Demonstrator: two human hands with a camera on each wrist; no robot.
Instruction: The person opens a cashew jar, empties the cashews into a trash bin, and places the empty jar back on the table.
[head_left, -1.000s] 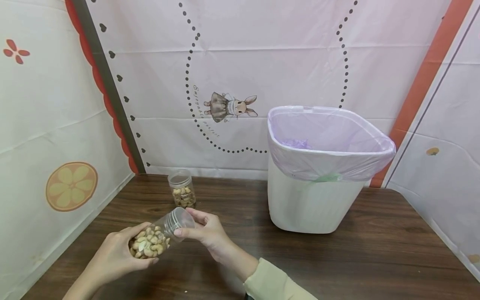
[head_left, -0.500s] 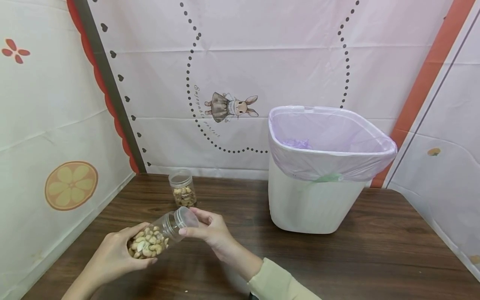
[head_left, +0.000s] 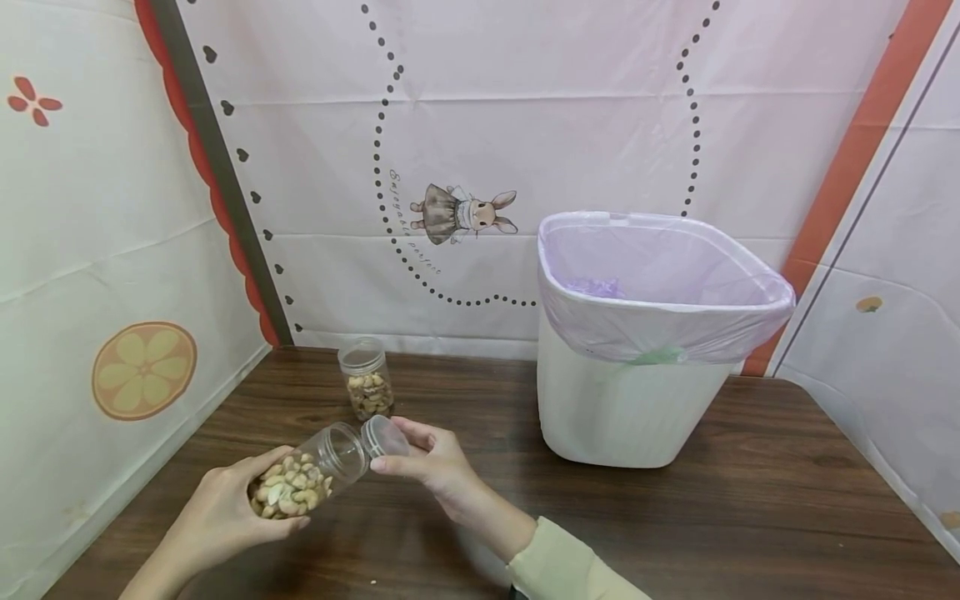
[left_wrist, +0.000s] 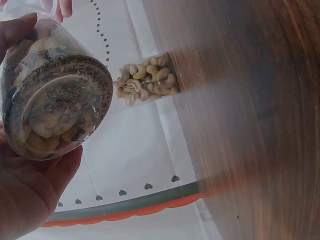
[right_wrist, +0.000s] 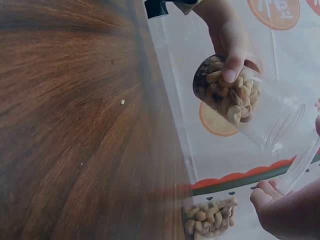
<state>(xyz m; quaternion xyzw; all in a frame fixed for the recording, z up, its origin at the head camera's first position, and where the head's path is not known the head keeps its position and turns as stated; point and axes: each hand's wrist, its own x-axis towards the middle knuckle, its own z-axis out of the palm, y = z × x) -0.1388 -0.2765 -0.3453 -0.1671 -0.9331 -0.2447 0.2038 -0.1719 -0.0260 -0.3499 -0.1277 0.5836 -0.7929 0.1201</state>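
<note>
Two hands work low left of the frame: my left hand [head_left: 225,512] wraps the light, slick jar [head_left: 307,475] by its nut-filled base, my right hand [head_left: 438,467] pinches its lid [head_left: 384,436], just off.

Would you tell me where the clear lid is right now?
In the head view, the clear lid is pinched in the right hand, just off the tilted cashew jar's mouth.

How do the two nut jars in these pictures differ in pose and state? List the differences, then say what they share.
The held jar lies tilted in the left hand; the standing jar is upright on the table.
The held jar is open, its lid pinched just off its mouth by the right hand; the standing jar is untouched.
Both are clear, round jars partly filled with pale nuts.
</note>
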